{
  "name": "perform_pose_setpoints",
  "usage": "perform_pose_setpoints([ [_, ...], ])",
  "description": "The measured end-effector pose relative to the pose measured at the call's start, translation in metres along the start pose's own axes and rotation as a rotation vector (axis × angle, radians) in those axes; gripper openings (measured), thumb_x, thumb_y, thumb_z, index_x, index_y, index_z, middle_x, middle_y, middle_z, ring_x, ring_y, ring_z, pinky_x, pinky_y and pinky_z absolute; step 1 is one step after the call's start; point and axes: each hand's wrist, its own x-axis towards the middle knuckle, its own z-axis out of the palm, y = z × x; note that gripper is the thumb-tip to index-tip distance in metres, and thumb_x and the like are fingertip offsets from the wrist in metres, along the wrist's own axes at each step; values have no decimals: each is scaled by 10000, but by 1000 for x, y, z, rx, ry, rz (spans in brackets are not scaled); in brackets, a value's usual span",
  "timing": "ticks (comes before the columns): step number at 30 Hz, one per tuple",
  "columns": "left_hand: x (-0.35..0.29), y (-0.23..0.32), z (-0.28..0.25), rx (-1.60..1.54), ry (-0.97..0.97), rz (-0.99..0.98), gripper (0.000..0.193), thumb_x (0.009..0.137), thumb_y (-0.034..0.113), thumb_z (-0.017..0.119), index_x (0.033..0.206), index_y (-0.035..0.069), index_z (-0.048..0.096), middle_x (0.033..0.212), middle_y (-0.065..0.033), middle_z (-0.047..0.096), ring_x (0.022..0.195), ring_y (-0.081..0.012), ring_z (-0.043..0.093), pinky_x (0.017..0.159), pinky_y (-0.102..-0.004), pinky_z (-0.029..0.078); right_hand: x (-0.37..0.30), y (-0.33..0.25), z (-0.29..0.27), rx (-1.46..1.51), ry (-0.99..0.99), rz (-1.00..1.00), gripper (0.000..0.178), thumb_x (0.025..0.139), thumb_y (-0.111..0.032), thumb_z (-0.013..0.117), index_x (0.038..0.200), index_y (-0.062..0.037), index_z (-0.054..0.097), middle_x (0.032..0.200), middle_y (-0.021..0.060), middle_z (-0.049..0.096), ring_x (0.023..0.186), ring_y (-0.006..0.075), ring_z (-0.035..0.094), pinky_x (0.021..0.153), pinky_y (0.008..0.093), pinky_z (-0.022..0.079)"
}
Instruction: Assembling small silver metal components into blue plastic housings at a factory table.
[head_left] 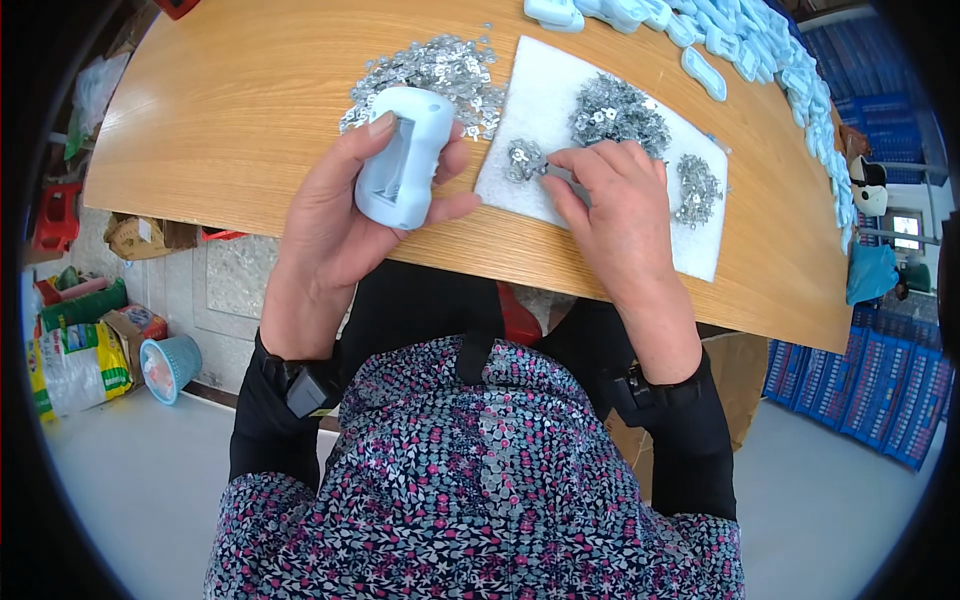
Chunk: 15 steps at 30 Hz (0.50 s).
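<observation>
A wood-grain surface (pixel 220 120) stands over a pale grey floor (pixel 150 490); a light-blue basket (pixel 186 358) sits at left, blue stacks (pixel 860 390) at right, a red crate (pixel 57 222) far left.

looks like a small assembly workshop, fitted out for handwork on many like parts. shows this in a broad wooden table (pixel 230 100) bearing a loose heap of small metal pieces (pixel 430 72), further metal clusters (pixel 615 110) on a white mat (pixel 540 80), and a long pile of matching pale blue plastic casings (pixel 704 74) round the far right edge. holds stacks of blue trays or racks (pixel 865 385) at the right, with a cardboard box (pixel 132 238), a packed yellow-and-green bag (pixel 85 370) and a blue basket (pixel 178 365) on the left.
</observation>
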Motion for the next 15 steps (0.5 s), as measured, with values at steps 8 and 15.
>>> perform_pose_setpoints([
  [8, 5, -5, -7, -14, -220, -52, 561, 1072, 399, 368, 1533, 82, 329, 1271, -224, 589, 1020, -264, 652, 812, -439, 597, 9, -4, -5, -40, -58, 23, 45, 810, -165, 695, 833, -128, 706, 827, 23, 654, 929, 259, 589, 835, 416, 381],
  [15, 7, -14, 5, 89, -123, -99, 514, 1074, 355, 352, 1515, 90, 355, 1192, -206, 631, 1024, -279, 686, 837, -435, 600, 4, 1, -15, 454, 11, 273, 51, 840, -103, 714, 859, -62, 689, 884, 70, 686, 901, 287, 617, 855, 381, 461],
])
